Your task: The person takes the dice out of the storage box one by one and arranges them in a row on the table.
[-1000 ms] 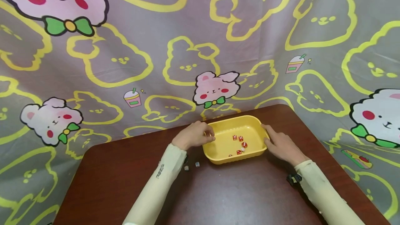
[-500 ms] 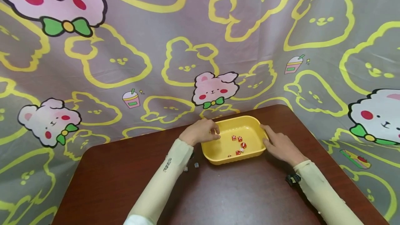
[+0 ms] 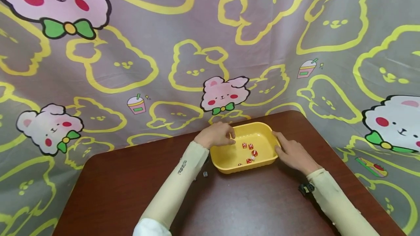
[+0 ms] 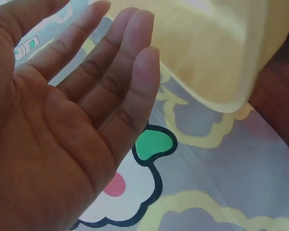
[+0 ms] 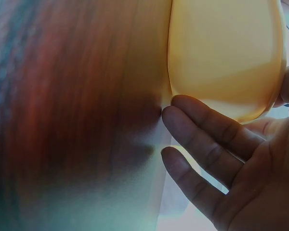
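Note:
A yellow plastic tray (image 3: 229, 166) stands on the brown table with several red dice (image 3: 254, 153) and a white die (image 3: 252, 158) in it. My left hand (image 3: 218, 134) hovers over the tray's left end, fingers loosely bent. In the left wrist view its palm (image 4: 53, 139) is bare, and no die shows between the fingers. My right hand (image 3: 296, 154) holds the tray's right end, thumb at the rim. The right wrist view has its fingers (image 5: 207, 144) against the tray's outer wall (image 5: 221, 62). Left of the tray lies a small pale die (image 3: 205, 174).
Beside that die, a second one is almost hidden under the left sleeve (image 3: 180, 177). A cartoon-printed cloth (image 3: 157, 57) hangs behind and at the right of the brown tabletop (image 3: 246, 207), close to the tray's far side.
My left hand has moved right, from the tray's left rim to further over its inside. The left sleeve now covers most of one loose die. My right hand stays on the tray.

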`<state>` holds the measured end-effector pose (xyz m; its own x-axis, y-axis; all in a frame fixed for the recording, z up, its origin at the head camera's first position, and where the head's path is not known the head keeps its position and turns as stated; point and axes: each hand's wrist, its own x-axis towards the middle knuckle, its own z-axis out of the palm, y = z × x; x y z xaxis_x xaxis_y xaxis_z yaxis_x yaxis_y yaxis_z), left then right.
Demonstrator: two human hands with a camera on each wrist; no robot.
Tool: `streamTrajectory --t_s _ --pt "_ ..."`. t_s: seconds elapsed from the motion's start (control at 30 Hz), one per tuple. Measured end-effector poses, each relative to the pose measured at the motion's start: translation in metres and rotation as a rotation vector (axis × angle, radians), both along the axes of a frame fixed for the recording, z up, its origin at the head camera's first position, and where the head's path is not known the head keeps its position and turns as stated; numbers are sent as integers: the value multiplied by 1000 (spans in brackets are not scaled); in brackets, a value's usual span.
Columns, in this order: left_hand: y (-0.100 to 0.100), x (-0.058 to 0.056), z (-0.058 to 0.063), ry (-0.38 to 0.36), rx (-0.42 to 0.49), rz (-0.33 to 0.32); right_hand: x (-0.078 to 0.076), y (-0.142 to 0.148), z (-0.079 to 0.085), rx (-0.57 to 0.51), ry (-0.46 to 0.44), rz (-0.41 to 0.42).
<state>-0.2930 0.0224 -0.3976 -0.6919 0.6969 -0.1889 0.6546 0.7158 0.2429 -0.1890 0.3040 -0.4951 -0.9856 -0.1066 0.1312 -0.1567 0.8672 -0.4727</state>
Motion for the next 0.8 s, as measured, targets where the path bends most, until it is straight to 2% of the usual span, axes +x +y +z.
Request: streamTrajectory --t_s 0.27,0.47,0.67,0.8 --pt "12 -5 1 -31 26 -13 2 0 -1 -10 -11 -9" --pt "22 -5 0 -50 19 -22 2 0 -2 -3 -10 -12" --pt "39 -1 2 -51 -14 -72 1 0 -1 2 -5 -14" --pt "52 4 -1 -21 -73 -129 1 0 -1 3 -13 -12"
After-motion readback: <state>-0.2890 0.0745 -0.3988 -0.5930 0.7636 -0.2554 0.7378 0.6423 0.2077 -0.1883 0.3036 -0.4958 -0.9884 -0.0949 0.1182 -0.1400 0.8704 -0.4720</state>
